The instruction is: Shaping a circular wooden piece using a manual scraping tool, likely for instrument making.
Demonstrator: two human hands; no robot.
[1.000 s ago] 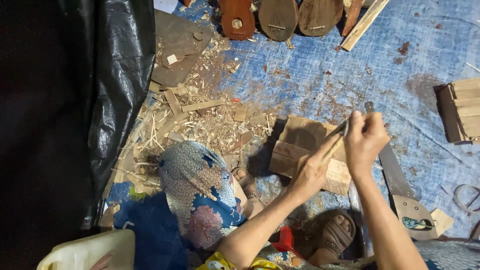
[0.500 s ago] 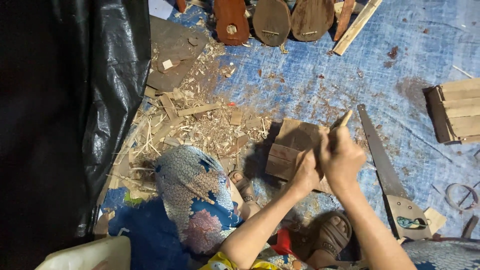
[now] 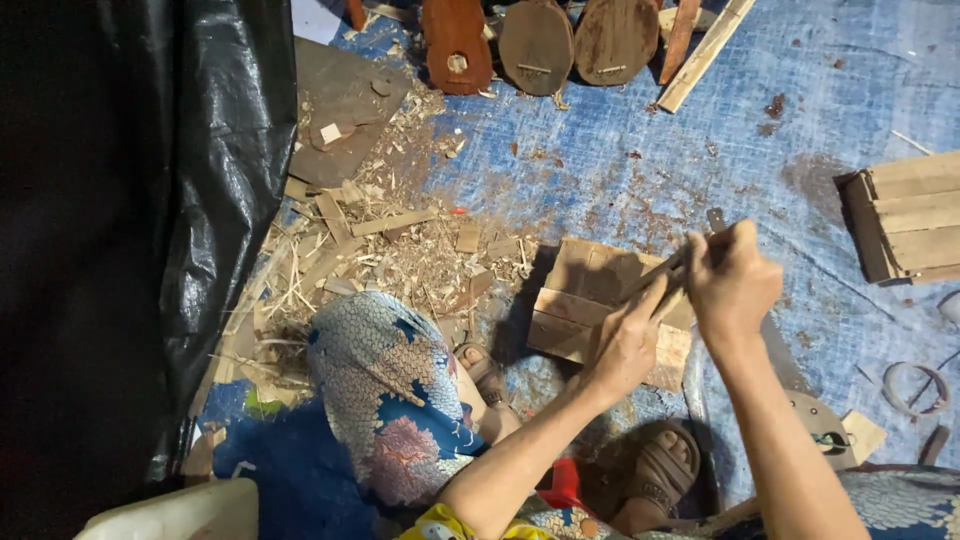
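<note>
My left hand (image 3: pixel 628 342) grips a thin wooden stick (image 3: pixel 655 278) over a block of stacked wooden pieces (image 3: pixel 585 300) on the blue tarp. My right hand (image 3: pixel 733 285) is closed around a dark-handled blade (image 3: pixel 716 222) whose end pokes out above my fingers, and it presses against the stick's upper end. Both hands sit close together, just right of the block's middle. The blade's edge is hidden by my fingers.
Wood shavings and offcuts (image 3: pixel 380 250) litter the tarp to the left. A handsaw (image 3: pixel 800 400) lies under my right forearm. Slat stacks (image 3: pixel 905 215) sit at the right, rounded dark wooden bodies (image 3: pixel 540 45) at the top, black plastic sheeting (image 3: pixel 130 230) at the left. My sandalled feet (image 3: pixel 660 470) are below.
My right hand dropped towards the left hand half a second ago and has now drawn back up and to the right along the stick. The left hand stays on the stick.
</note>
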